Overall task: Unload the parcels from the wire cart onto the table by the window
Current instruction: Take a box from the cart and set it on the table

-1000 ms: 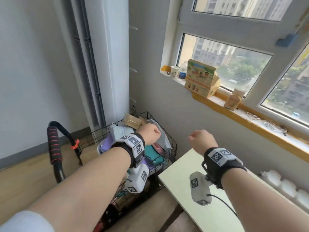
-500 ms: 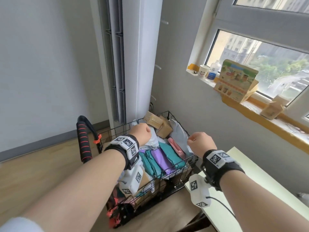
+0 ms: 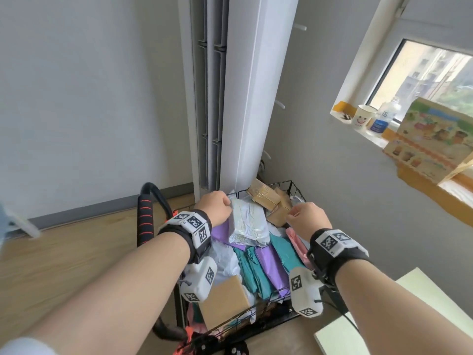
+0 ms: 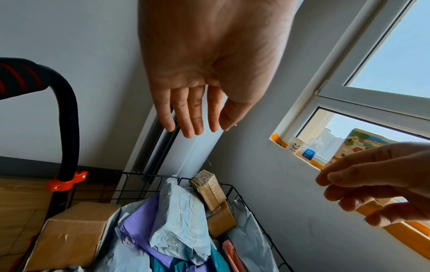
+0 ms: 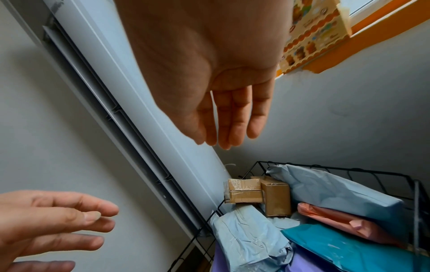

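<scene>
The black wire cart (image 3: 294, 186) stands in the corner, full of parcels. A crumpled grey poly parcel (image 3: 247, 224) lies on top, with taped brown boxes (image 3: 263, 197) behind it. Teal (image 3: 280, 252), purple (image 3: 271, 265) and pink (image 3: 295, 242) bags and a cardboard box (image 3: 225, 301) lie nearer. My left hand (image 3: 215, 207) hovers at the grey parcel's left edge, fingers straight (image 4: 190, 117), holding nothing. My right hand (image 3: 304, 216) hovers above the brown boxes, fingers relaxed (image 5: 228, 125) and empty. The pale table (image 3: 340, 339) shows at the lower right.
The cart's black and red handle (image 3: 146, 219) rises at the left. A tall white unit (image 3: 245, 98) stands right behind the cart. On the window sill stand a paper cup (image 3: 363, 116), a bottle (image 3: 384, 116) and a printed carton (image 3: 432, 139).
The view has swung left from the table to the cart. Both hands have moved forward and down over the parcels, the right one leaving the table's edge.
</scene>
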